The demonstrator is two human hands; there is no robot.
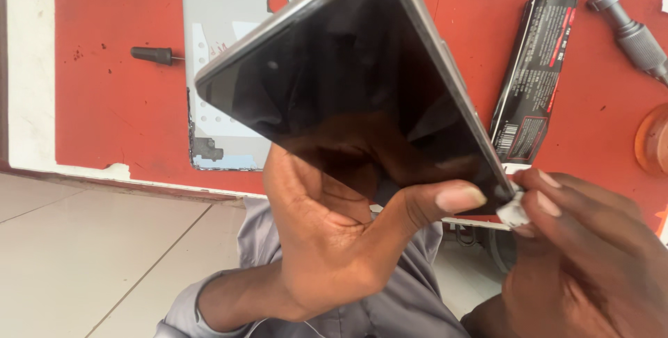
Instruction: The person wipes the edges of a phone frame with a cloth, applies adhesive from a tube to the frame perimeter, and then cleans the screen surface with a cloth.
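Resting on left hand [327, 247] fingers: phone [348, 94].

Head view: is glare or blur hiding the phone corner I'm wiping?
Head view: even daylight, no hard glare; the phone's dark screen mirrors the left hand faintly; the corner by the white wad reads sharp; the right hand is slightly soft; the glue tube is clear.

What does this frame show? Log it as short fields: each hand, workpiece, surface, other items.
left hand: holds a black-screened smartphone tilted, thumb on its lower corner
right hand: fingers pinch a small white wad at the phone's corner
surface: red work mat
other items: grey phone back cover, black glue tube, precision screwdriver, black bit
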